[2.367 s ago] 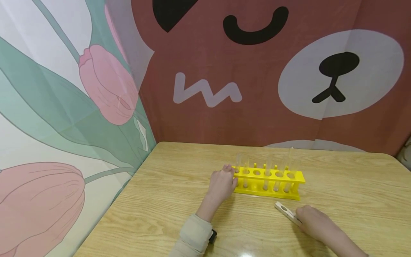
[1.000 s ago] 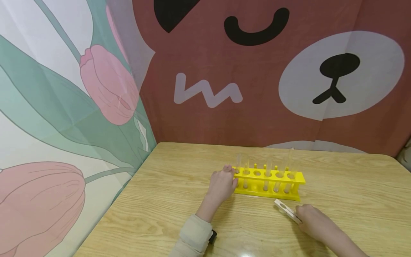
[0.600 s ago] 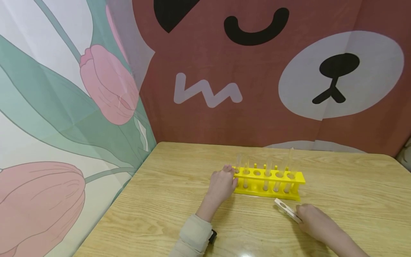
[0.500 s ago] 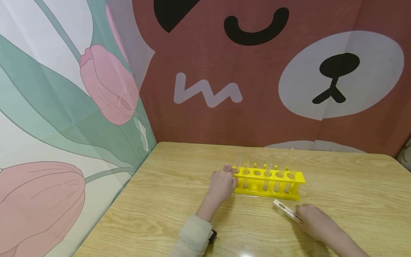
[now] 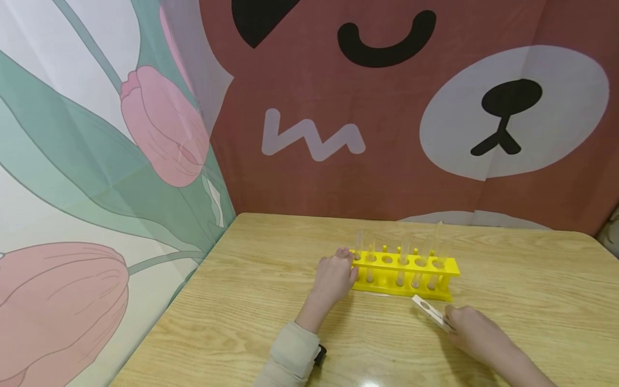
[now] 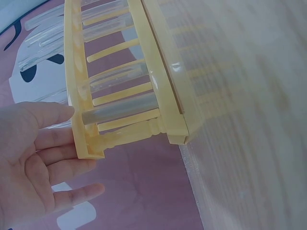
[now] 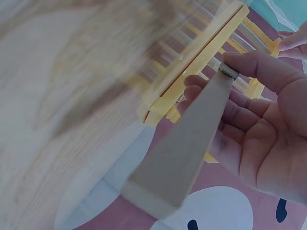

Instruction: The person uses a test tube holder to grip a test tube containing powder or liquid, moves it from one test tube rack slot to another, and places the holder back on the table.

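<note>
On the table stands a yellow test tube rack (image 5: 451,267) with several clear test tubes (image 5: 404,249) upright in its holes; the third hole from the left has no tube. My left hand (image 5: 333,278) grips the left end of the rack's top plate, thumb on one side and fingertips on the other, as the left wrist view shows. My right hand (image 5: 474,330) holds a pale wooden test tube clamp (image 7: 177,153) between thumb and fingers. The clamp's holed end points up and left, close in front of the rack's base. Nothing sits in that hole.
Light wood-grain tabletop (image 5: 232,301) spreads around the rack. Behind it hangs a reddish-brown cloth (image 5: 309,183) with a cartoon bear face, and a tulip-patterned cloth (image 5: 164,129) hangs at the left. Short yellow pegs (image 5: 384,249) rise along the rack's back.
The clamp's holed end has shifted slightly upward and left, nearer the rack's base, with my right hand barely moving. My left hand and the rack have stayed in place.
</note>
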Tool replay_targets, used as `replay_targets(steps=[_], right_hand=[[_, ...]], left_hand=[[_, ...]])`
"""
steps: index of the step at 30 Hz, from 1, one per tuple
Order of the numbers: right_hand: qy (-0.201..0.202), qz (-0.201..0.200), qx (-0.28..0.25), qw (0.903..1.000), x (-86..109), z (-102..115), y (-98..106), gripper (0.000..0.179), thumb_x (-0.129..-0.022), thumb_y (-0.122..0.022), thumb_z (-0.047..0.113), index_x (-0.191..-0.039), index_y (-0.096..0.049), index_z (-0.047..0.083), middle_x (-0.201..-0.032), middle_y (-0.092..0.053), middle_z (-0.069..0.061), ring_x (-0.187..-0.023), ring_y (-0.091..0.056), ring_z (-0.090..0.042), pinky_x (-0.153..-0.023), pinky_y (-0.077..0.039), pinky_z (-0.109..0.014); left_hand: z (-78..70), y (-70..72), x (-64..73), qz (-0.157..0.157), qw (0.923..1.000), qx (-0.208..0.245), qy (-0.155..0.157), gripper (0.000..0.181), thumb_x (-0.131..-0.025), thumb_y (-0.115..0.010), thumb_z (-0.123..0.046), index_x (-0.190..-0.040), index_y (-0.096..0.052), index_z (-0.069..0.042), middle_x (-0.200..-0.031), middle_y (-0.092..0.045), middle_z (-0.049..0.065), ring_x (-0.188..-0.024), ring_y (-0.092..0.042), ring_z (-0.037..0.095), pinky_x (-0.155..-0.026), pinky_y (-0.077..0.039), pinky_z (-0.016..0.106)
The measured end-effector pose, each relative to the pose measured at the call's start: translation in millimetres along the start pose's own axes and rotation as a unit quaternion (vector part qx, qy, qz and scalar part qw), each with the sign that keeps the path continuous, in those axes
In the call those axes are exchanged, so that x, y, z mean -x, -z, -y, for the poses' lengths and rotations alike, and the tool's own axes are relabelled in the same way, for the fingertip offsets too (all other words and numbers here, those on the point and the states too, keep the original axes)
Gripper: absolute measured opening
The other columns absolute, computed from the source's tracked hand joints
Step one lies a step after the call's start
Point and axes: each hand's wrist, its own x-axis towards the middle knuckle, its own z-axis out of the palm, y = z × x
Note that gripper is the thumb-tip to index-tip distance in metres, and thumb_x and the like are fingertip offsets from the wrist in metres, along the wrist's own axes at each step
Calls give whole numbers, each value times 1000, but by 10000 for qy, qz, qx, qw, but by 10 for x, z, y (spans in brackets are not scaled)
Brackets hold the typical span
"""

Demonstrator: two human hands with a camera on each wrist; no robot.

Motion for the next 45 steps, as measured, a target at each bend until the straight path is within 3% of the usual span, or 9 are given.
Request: replay_targets(steps=[9, 20, 45], right_hand=[[7, 14, 96, 10000, 11, 20, 22, 17, -69, -67, -1, -70, -52, 7, -57, -43, 2, -48, -39, -10, -42, -34, -21], [137, -139, 141, 9997, 24, 17, 12, 17, -72, -70, 3, -74, -53, 6, -61, -46, 2, -50, -38, -9, -43, -33, -20], [522, -793, 258, 9951, 32, 54, 19, 16, -73, -68, 5, -79, -53, 5, -63, -46, 3, -51, -38, -6, -43, -34, -20]], left_hand=[[3, 9, 2, -77, 10000, 16, -13, 18, -80, -65, -26, -87, -68, -10, -85, -58, -3, -47, -41, 8, -41, -31, 19], [7, 4, 3, -56, 10000, 62, 37, 18, -80, -65, -26, -87, -68, -10, -83, -58, -3, -46, -39, 7, -42, -31, 19], [9, 4, -14, 111, 9998, 156, 92, 19, -82, -62, -26, -91, -68, -10, -86, -60, -3, -50, -46, 9, -44, -35, 22]])
